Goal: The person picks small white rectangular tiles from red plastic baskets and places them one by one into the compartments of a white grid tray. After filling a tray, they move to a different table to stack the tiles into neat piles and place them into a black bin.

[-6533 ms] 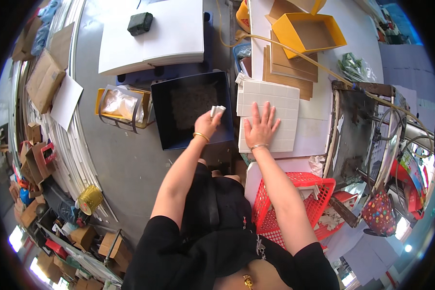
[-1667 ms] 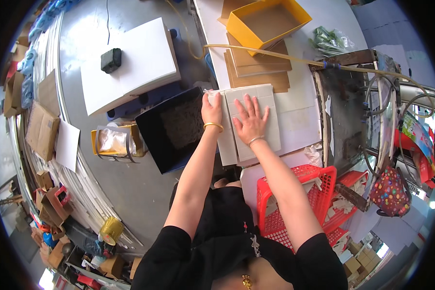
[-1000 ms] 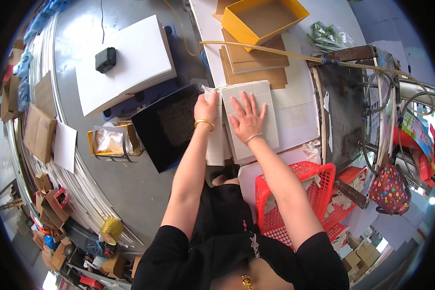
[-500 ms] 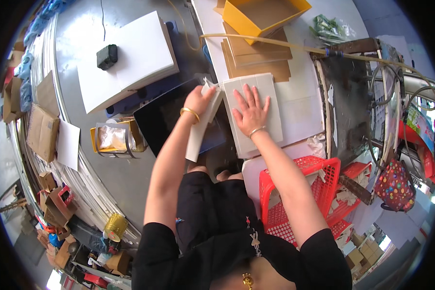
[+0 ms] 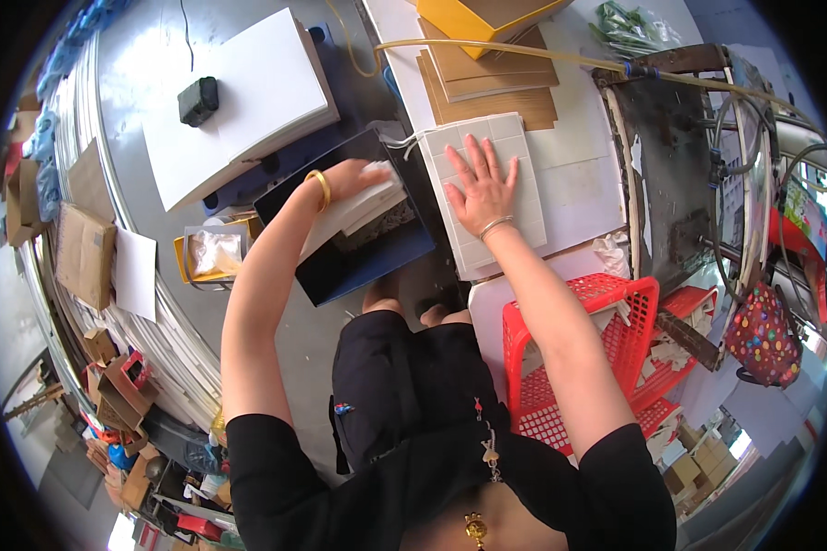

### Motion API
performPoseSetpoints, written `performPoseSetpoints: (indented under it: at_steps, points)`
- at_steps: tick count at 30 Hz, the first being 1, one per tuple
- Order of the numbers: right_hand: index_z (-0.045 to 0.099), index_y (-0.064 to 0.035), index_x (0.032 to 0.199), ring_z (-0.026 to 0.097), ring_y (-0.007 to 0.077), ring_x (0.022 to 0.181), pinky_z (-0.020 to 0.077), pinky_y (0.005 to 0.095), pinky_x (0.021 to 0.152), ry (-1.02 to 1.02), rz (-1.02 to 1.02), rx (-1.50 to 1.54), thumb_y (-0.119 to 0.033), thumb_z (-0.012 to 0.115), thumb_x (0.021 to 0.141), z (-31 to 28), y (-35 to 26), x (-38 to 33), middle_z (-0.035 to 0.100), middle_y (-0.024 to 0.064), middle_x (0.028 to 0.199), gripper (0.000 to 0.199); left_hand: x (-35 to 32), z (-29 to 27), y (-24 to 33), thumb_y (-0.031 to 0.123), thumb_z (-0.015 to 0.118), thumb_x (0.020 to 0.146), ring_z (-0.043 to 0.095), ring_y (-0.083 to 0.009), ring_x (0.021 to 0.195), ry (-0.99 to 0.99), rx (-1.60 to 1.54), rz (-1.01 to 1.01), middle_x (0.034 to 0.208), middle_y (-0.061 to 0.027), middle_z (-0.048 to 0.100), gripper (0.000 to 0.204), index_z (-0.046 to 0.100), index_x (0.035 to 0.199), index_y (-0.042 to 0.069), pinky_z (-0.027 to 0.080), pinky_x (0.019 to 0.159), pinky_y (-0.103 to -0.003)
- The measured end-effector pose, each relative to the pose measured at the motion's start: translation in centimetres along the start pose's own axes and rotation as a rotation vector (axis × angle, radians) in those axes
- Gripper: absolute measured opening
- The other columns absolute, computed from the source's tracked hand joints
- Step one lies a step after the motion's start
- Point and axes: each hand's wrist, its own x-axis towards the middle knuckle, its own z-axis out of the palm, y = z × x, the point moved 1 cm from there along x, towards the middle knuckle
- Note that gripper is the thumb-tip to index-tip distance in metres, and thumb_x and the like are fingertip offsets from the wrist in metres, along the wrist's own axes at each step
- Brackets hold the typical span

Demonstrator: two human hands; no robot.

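My right hand (image 5: 487, 191) lies flat, fingers spread, on a stack of white sheets (image 5: 515, 246) marked with rectangular grid lines. Thin ragged paper strands trail from the stack's far left corner. My left hand (image 5: 347, 178) is closed around white paper strips (image 5: 363, 213), away from the stack. These strips hang over an open dark blue-black bin (image 5: 377, 266), which stands left of the table. White scraps show inside the bin, partly hidden by the strips.
Brown cardboard sheets (image 5: 501, 73) and a yellow box (image 5: 492, 16) sit beyond the stack. A thin hose (image 5: 515, 52) crosses above them. Red plastic baskets (image 5: 579, 340) stand by my right arm. To the left, large white sheets (image 5: 239, 101) carry a dark block (image 5: 198, 101).
My left hand has moved left with the strips, from the stack's edge to over the bin. The stack's grid lines show more clearly; my right hand stays flat on it.
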Motion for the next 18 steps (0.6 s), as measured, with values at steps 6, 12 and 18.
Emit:
performPoseSetpoints:
  at_steps: [6,12,18]
  points:
    - [0.034,-0.0347,0.138,0.022,0.0253,0.137,0.0093,0.0641,0.104,0.011,-0.006,-0.002,-0.042,0.05,0.085,0.1,-0.3,0.2,0.024,0.0008,0.149,0.057,-7.0,2.3,-3.3,0.05,0.058,0.083,0.062,-0.0265,0.092,0.186,-0.312,0.111,0.098,-0.0169,0.065,0.054,0.058,0.111,0.004,0.046,0.082,-0.034]
    - [0.032,-0.0316,0.14,0.021,0.0254,0.137,0.006,0.0643,0.104,-0.012,0.0,0.034,-0.039,0.051,0.085,-0.4,0.0,0.2,0.025,0.0025,0.149,0.058,-12.2,3.9,-1.6,0.034,0.06,0.086,0.057,-0.0148,0.091,0.326,-0.653,0.305,0.095,-0.0084,0.062,0.042,0.054,0.113,0.001,0.045,0.083,-0.029]
    - [0.062,-0.0086,0.103,0.061,0.0254,0.093,0.0437,0.0392,0.085,0.283,-0.122,0.786,-0.016,0.06,0.082,-4.7,-6.7,1.2,0.063,0.0092,0.097,0.022,-14.1,3.6,-0.3,0.028,0.057,0.09,0.054,-0.0095,0.089,0.292,-0.853,0.337,0.096,-0.0042,0.06,0.037,0.052,0.114,0.001,0.044,0.081,-0.026]
